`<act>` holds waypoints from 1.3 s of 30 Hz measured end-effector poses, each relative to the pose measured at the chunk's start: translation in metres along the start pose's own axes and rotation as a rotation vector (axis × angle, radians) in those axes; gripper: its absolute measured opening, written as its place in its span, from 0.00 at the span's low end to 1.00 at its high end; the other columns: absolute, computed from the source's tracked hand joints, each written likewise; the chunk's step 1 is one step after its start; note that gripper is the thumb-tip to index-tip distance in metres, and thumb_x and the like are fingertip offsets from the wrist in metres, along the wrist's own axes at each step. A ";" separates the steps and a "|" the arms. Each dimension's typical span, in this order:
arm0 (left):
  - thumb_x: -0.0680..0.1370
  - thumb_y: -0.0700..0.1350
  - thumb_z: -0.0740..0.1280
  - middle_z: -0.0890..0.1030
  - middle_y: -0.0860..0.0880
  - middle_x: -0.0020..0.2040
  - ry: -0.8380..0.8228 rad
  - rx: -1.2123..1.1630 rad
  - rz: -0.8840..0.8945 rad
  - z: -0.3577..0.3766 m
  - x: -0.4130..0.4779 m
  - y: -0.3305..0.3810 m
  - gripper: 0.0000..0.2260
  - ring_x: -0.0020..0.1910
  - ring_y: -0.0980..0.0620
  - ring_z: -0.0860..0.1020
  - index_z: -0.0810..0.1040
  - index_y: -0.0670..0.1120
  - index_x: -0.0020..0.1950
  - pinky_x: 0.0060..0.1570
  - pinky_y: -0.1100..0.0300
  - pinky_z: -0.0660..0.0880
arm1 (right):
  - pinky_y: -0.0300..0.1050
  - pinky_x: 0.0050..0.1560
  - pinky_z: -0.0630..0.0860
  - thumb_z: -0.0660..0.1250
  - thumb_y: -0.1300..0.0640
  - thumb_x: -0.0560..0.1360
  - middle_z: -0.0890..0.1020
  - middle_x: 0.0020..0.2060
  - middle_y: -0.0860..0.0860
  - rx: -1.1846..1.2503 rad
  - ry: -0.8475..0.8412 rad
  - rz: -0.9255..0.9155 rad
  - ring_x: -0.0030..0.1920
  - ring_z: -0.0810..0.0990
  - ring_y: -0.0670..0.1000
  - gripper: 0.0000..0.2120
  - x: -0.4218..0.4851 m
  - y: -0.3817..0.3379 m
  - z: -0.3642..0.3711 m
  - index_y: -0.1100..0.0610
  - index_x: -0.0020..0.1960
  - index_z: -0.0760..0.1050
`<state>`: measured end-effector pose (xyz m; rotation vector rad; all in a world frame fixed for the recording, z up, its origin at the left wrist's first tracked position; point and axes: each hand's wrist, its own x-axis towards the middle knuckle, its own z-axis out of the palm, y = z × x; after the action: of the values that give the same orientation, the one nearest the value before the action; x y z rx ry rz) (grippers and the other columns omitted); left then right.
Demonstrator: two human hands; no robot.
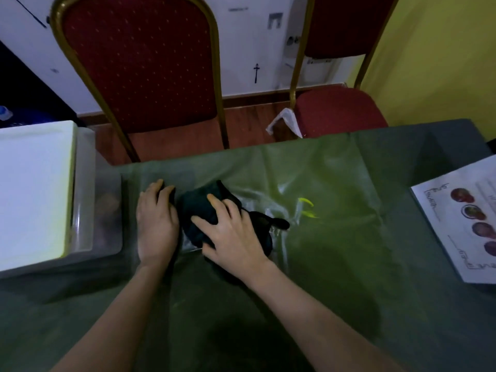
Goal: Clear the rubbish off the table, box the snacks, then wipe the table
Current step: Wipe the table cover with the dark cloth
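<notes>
A dark crumpled cloth (200, 210) lies on the green plastic table cover (335, 237), left of centre. My right hand (230, 234) rests on top of the cloth with fingers spread, pressing it down. My left hand (157, 224) lies flat beside it, its fingertips touching the cloth's left edge. A black part of the cloth (268, 226) sticks out to the right of my right hand. At the table's left end stands a clear plastic box (104, 216) with a white lid (35, 189); brownish snacks show dimly through its wall.
A laminated sheet with food pictures (461, 224) lies at the right edge. Two red chairs with gold frames (142, 63) (338, 111) stand behind the table. A white scrap (284, 122) lies on the wooden floor between them.
</notes>
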<state>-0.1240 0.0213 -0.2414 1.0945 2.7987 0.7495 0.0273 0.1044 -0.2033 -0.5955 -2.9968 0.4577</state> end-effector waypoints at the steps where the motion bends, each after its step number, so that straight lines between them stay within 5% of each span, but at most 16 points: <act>1: 0.77 0.33 0.61 0.70 0.39 0.68 -0.002 -0.003 0.001 0.000 0.000 0.000 0.17 0.68 0.40 0.67 0.72 0.40 0.65 0.71 0.42 0.62 | 0.60 0.57 0.75 0.69 0.51 0.70 0.67 0.71 0.60 0.003 0.000 -0.009 0.67 0.68 0.62 0.25 -0.003 0.007 0.000 0.48 0.66 0.70; 5: 0.76 0.33 0.62 0.70 0.39 0.69 0.000 -0.014 0.007 0.001 -0.001 -0.002 0.17 0.69 0.41 0.65 0.72 0.40 0.65 0.74 0.45 0.58 | 0.58 0.56 0.77 0.73 0.55 0.64 0.74 0.66 0.63 0.001 -0.016 0.016 0.61 0.75 0.65 0.24 -0.022 0.074 -0.024 0.52 0.61 0.78; 11: 0.76 0.33 0.62 0.70 0.37 0.68 -0.004 -0.016 0.007 -0.001 -0.001 0.003 0.16 0.67 0.38 0.66 0.73 0.37 0.64 0.71 0.41 0.62 | 0.60 0.63 0.72 0.72 0.61 0.68 0.71 0.66 0.62 -0.079 0.008 0.422 0.64 0.70 0.65 0.23 -0.099 0.214 -0.086 0.54 0.63 0.76; 16: 0.76 0.33 0.63 0.70 0.37 0.67 0.000 -0.007 -0.013 0.002 -0.001 0.005 0.16 0.67 0.38 0.67 0.73 0.37 0.63 0.70 0.40 0.62 | 0.59 0.60 0.73 0.70 0.60 0.71 0.71 0.63 0.58 0.001 0.087 0.427 0.63 0.69 0.60 0.18 -0.096 0.209 -0.090 0.53 0.61 0.77; 21: 0.76 0.33 0.63 0.71 0.37 0.67 0.016 0.025 0.001 0.002 -0.001 0.004 0.16 0.66 0.38 0.67 0.72 0.38 0.63 0.70 0.41 0.62 | 0.53 0.64 0.69 0.70 0.59 0.68 0.74 0.63 0.60 0.161 0.091 0.109 0.61 0.73 0.61 0.19 -0.048 0.109 -0.067 0.54 0.59 0.79; 27: 0.75 0.34 0.61 0.71 0.37 0.66 0.015 0.015 -0.004 0.003 0.002 0.008 0.16 0.66 0.38 0.68 0.73 0.39 0.62 0.69 0.42 0.64 | 0.58 0.59 0.72 0.67 0.53 0.71 0.69 0.69 0.58 0.077 -0.233 -0.300 0.65 0.68 0.61 0.20 -0.041 0.024 -0.028 0.49 0.63 0.74; 34: 0.76 0.37 0.60 0.71 0.40 0.67 0.018 0.023 0.009 0.002 0.000 0.000 0.15 0.66 0.42 0.67 0.72 0.41 0.63 0.69 0.47 0.63 | 0.59 0.57 0.76 0.75 0.56 0.63 0.75 0.65 0.62 -0.094 -0.119 -0.107 0.59 0.76 0.65 0.25 -0.088 0.114 -0.046 0.51 0.60 0.78; 39: 0.76 0.37 0.59 0.71 0.41 0.67 0.016 0.006 -0.013 0.001 0.000 0.004 0.15 0.66 0.42 0.67 0.72 0.41 0.63 0.71 0.44 0.63 | 0.62 0.61 0.71 0.75 0.63 0.67 0.74 0.63 0.65 -0.103 -0.008 0.308 0.60 0.72 0.67 0.24 -0.144 0.189 -0.075 0.55 0.62 0.77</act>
<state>-0.1212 0.0243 -0.2404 1.0743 2.8206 0.7522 0.2372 0.2365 -0.1871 -1.0741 -2.9573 0.3203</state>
